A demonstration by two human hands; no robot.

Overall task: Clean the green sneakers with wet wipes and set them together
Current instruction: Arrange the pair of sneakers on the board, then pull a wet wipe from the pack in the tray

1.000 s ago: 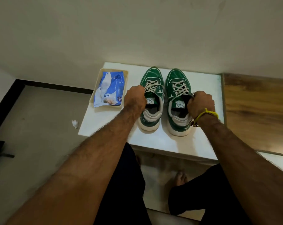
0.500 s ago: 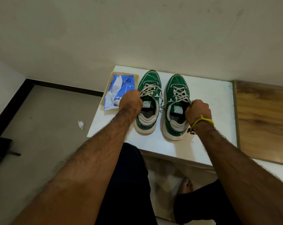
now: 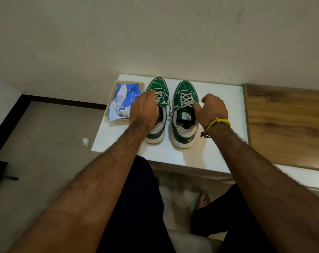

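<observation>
On the white tabletop [image 3: 215, 152] against the wall, the left green sneaker [image 3: 160, 92] and the right green sneaker [image 3: 184, 114] stand side by side, toes to the wall and heels toward the person, with a narrow strip of bare surface between them. Their heels sit back from the near edge, leaving a band of free white surface in front. The left hand [image 3: 145, 111] hangs over the left sneaker's opening with its fingers drooping loosely onto the laces; whether they pinch a lace cannot be told. The right hand [image 3: 212, 108] hovers just beside the right sneaker's outer side, fingers relaxed and spread, holding nothing, a yellow thread band [image 3: 219, 123] at the wrist. To the left of the sneakers, a blue wet-wipes pack [image 3: 123, 101] lies in a shallow beige tray [image 3: 116, 122] at the tabletop's left edge, the tray just beside the left sneaker. Right of the shoes there is open white surface up to a wooden panel [image 3: 286, 125]. A crumpled white scrap [image 3: 85, 141] lies on the grey floor [image 3: 45, 143] close to the table's left corner.
</observation>
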